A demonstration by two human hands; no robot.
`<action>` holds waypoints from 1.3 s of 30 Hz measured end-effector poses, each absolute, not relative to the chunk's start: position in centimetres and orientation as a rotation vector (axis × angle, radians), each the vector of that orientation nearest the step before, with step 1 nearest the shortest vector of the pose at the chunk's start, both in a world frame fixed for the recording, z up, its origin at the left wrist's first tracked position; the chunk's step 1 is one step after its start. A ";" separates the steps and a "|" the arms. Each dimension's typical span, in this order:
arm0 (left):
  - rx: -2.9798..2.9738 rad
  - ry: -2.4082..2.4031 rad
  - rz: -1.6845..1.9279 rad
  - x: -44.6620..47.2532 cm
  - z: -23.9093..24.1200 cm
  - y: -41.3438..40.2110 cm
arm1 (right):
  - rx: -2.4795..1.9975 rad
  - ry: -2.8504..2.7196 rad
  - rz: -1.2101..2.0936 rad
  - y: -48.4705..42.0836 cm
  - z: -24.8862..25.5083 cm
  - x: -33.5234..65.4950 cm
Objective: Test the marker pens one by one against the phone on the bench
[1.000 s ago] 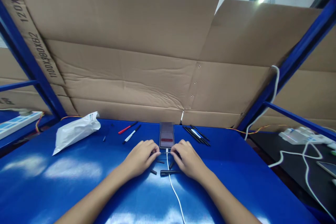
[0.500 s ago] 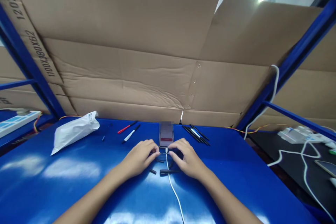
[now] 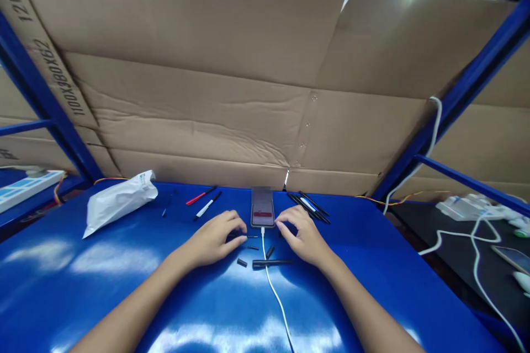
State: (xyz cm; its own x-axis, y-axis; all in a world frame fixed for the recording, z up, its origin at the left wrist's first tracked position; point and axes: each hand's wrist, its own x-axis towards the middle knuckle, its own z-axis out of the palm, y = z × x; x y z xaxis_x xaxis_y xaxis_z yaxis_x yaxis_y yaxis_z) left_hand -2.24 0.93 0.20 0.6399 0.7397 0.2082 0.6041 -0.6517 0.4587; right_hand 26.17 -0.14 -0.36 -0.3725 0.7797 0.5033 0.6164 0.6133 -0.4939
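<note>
**Two hands at a phone on a blue bench**

At the far left of the bench [image 3: 62, 265] lies a crumpled white bag [image 3: 120, 201]. Right of it, a red pen [image 3: 201, 196] and a white pen [image 3: 207, 207] rest side by side near the cardboard wall [image 3: 199, 99].

The person's left hand [image 3: 215, 240] lies palm down with bent fingers, its tips at a thin black piece [image 3: 249, 236]. I cannot tell whether it grips the piece or only touches it.

The phone [image 3: 262, 208] lies flat between the hands, and a white cable [image 3: 273, 287] runs from its near end toward the person. Short black pen parts [image 3: 242, 262] lie scattered just in front of it.

The right hand [image 3: 304, 237] rests loosely curled, fingertips just beside the phone's near right corner, with nothing seen in its grasp. Behind it sits a bundle of black pens [image 3: 310, 207], and far right a white power strip [image 3: 467, 208].
</note>
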 end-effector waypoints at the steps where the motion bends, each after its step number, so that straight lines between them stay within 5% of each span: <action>1: 2.497 0.999 0.514 -2.3 0.6 0.7 | -1.087 -2.122 0.292 -0.2 -0.3 26.1; 8: 2.440 0.903 0.250 -2.6 1.7 0.0 | -1.107 -2.181 0.308 -0.7 0.1 26.0; 39: 2.553 0.883 0.247 -1.0 0.6 -0.5 | -1.155 -2.698 0.472 -3.0 1.7 25.6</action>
